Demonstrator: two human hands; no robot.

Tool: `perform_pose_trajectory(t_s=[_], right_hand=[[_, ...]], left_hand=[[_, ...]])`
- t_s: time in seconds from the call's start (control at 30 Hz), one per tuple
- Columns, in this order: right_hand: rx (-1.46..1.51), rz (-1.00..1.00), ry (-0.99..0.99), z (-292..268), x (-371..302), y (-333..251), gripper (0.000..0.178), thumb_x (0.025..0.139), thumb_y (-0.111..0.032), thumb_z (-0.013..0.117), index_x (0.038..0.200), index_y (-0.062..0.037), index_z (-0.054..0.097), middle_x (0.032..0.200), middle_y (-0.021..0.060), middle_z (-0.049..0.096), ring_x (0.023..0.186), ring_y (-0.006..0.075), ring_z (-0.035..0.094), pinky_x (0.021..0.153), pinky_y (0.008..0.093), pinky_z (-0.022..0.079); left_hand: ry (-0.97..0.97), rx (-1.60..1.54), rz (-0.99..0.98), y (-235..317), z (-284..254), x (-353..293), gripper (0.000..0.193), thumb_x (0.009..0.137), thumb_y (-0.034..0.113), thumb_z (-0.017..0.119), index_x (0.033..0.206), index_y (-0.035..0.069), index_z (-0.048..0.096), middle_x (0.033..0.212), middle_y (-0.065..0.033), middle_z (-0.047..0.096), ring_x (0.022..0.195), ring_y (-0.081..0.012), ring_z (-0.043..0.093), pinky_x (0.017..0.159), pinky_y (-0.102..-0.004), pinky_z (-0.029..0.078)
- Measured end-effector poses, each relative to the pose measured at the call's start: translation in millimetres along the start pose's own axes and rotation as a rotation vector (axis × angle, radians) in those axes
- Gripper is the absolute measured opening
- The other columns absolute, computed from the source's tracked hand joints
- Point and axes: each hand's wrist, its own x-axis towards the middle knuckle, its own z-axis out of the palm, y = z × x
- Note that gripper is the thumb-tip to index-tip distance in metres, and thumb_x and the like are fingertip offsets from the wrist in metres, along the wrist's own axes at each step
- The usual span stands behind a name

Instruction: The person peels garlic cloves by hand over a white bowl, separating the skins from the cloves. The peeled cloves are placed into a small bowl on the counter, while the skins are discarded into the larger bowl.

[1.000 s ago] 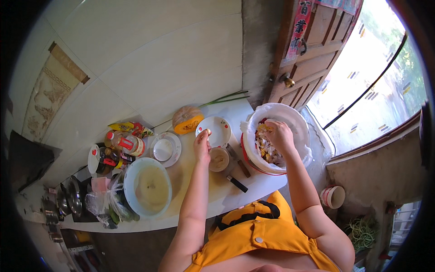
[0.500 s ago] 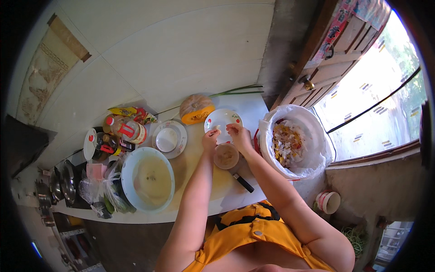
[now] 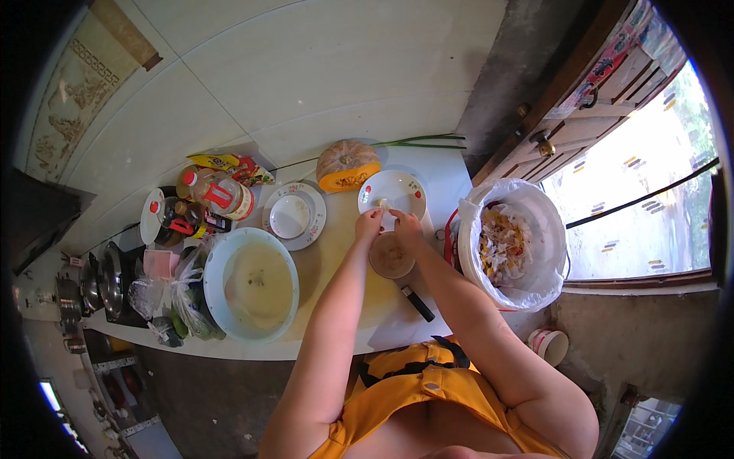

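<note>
My left hand [image 3: 370, 225] and my right hand [image 3: 407, 226] are close together over the near rim of a white plate with red floral marks [image 3: 394, 187]. Both hands are closed, their fingertips pinching a small pale piece [image 3: 384, 205], perhaps a peeled garlic clove; it is too small to be sure. Just below my wrists stands a round bowl [image 3: 391, 258] with pale bits inside, partly covered by my right forearm. A black-handled knife [image 3: 417, 304] lies near the bowl, its blade mostly hidden.
A cut pumpkin [image 3: 348, 164] and green stalks [image 3: 420, 141] lie behind the plate. At right stands a lined bucket of peelings [image 3: 552, 252]. Leftward are stacked dishes [image 3: 315, 214], a blue basin of cloudy water [image 3: 216, 287], bottles [image 3: 229, 200] and bagged vegetables [image 3: 191, 306].
My hands, which were apart, have come together at the small pale piece that was at my left fingers. The whole view has shifted slightly.
</note>
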Motion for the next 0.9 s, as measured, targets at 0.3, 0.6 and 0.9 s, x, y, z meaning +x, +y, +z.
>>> perform_pose_trajectory(t_s=[0.3, 0.6, 0.9], right_hand=[[0.509, -0.004, 0.203, -61.5, -8.2, -60.2, 0.029, 0.075, 0.000, 0.062, 0.103, -0.0056, 0.060, 0.094, 0.0119, 0.060, 0.082, 0.0264, 0.061, 0.070, 0.0359, 0.050], [0.357, -0.218, 0.271, -179.2, -48.1, -125.7, 0.029, 0.076, -0.001, 0.064, 0.105, -0.0057, 0.062, 0.093, 0.0101, 0.060, 0.075, 0.0210, 0.063, 0.067, 0.0306, 0.051], [0.559, -0.107, 0.468, -245.9, -74.0, -93.4, 0.020, 0.075, 0.000, 0.066, 0.095, -0.0018, 0.064, 0.082, 0.0073, 0.065, 0.069, 0.0129, 0.061, 0.065, 0.0259, 0.051]], left_hand=[[-0.180, -1.051, -0.157, 56.2, -23.5, -38.2, 0.054, 0.095, 0.048, 0.037, 0.124, 0.003, 0.049, 0.116, -0.0071, 0.058, 0.098, -0.0190, 0.060, 0.079, -0.0288, 0.053], [-0.490, -1.141, 0.140, 166.0, 1.1, -126.5, 0.053, 0.098, 0.042, 0.031, 0.131, 0.002, 0.043, 0.135, -0.0110, 0.045, 0.121, -0.0239, 0.047, 0.100, -0.0364, 0.041], [-0.426, -0.723, 0.301, 198.5, 67.5, -174.7, 0.032, 0.096, 0.021, 0.049, 0.121, 0.002, 0.055, 0.120, -0.0068, 0.057, 0.105, -0.0117, 0.055, 0.091, -0.0249, 0.046]])
